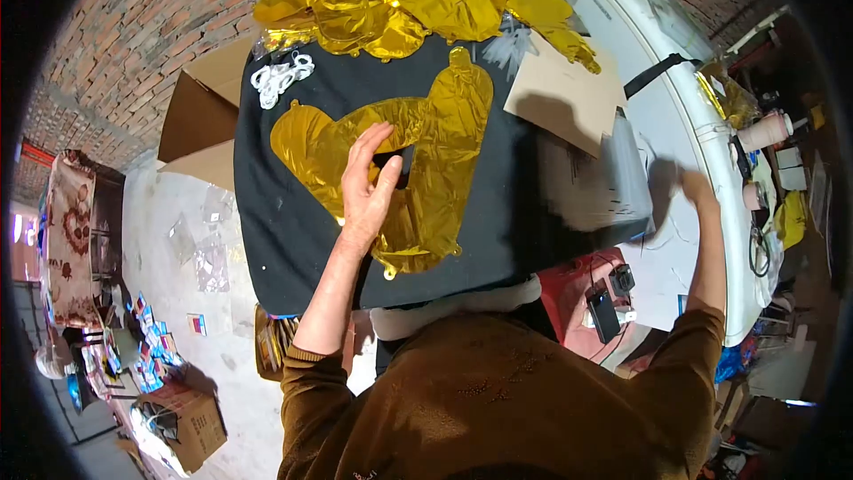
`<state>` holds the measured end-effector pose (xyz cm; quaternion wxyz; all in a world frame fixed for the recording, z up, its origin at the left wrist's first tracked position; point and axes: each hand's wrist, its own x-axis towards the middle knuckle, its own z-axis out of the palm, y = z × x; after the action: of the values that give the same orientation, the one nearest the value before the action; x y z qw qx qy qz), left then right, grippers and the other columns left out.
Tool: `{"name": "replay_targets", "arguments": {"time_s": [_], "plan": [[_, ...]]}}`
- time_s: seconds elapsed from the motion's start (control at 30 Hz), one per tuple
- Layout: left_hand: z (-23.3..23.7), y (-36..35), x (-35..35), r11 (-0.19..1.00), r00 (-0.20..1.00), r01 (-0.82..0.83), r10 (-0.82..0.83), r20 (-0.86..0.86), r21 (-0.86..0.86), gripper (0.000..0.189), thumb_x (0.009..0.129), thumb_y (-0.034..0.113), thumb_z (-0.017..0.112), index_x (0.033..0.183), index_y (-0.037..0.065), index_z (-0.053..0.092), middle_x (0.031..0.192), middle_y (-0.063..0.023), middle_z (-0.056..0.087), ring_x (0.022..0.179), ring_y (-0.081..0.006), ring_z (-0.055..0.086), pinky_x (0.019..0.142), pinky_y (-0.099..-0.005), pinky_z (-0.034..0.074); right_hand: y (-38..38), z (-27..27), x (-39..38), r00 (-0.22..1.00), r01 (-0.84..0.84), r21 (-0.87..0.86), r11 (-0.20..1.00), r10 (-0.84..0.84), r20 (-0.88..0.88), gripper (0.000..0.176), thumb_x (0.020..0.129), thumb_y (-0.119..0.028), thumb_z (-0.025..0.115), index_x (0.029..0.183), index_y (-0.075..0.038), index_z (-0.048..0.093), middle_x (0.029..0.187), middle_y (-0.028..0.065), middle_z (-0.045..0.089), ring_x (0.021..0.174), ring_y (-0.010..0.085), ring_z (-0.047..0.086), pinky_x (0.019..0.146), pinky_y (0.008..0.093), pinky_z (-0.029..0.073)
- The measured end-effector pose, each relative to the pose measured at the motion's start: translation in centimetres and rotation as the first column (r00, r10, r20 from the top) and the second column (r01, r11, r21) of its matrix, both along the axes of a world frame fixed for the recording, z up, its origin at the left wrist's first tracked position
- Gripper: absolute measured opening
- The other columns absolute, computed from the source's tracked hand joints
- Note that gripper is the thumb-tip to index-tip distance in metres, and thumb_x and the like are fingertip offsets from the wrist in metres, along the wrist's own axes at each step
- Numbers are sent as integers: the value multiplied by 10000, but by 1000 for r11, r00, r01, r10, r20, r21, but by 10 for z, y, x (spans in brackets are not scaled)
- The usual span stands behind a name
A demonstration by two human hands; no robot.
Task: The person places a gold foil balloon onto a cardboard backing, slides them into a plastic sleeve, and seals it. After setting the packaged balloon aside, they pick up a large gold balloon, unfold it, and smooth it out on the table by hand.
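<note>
A flat gold foil balloon (449, 151), shaped like a number 4 with small tabs on its edge, lies on the black cloth of the table. My left hand (366, 182) rests over its middle, beside the small cut-out, with fingers stretched and thumb apart. Off to the right, my right hand (699, 187) is over the white appliance surface, its fingers smeared and partly turned away. Nearest to it is a blurred stack of clear plastic bags (609, 182) at the table's right side.
More gold foil balloons (444, 4) are heaped along the table's far edge. White string (283, 78) lies at the far left, a cardboard sheet (569, 93) at the right. An open carton (200, 116) stands left of the table; a black phone-like device (603, 316) sits on the red seat.
</note>
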<state>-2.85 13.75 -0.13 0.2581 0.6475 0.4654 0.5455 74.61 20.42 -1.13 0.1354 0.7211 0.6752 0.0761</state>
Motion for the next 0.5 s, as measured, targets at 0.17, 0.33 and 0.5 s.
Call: {"name": "replay_targets", "arguments": {"time_s": [0.17, 0.33, 0.5], "plan": [[11, -2, -1, 998, 978, 3, 11, 208, -70, 214, 982, 71, 644, 1179, 11, 701, 1272, -114, 659, 1168, -212, 624, 1005, -316, 484, -39, 78, -101, 963, 228, 49, 972, -233, 139, 263, 954, -250, 593, 968, -47, 760, 1010, 231, 737, 1003, 398, 712, 810, 525, 571], [22, 3, -10, 990, 986, 37, -15, 165, -133, 186, 1028, 43, 585, 1160, -20, 699, 1225, -77, 636, 975, -139, 621, 879, -266, 509, 42, 142, -245, 968, -245, 511, 824, 181, 173, 278, 954, -320, 636, 821, -79, 672, 757, 160, 693, 719, 389, 691, 626, 514, 532], [40, 20, -17, 977, 1000, -5, 11, 25, -215, 198, 1007, 75, 612, 1164, -1, 705, 1216, -84, 645, 1042, -163, 630, 912, -288, 511, 141, 115, -417, 639, -544, 587, 599, 749, -172, 302, 891, -95, 609, 1187, -65, 660, 1152, 176, 687, 1130, 384, 629, 949, 484, 511]]}}
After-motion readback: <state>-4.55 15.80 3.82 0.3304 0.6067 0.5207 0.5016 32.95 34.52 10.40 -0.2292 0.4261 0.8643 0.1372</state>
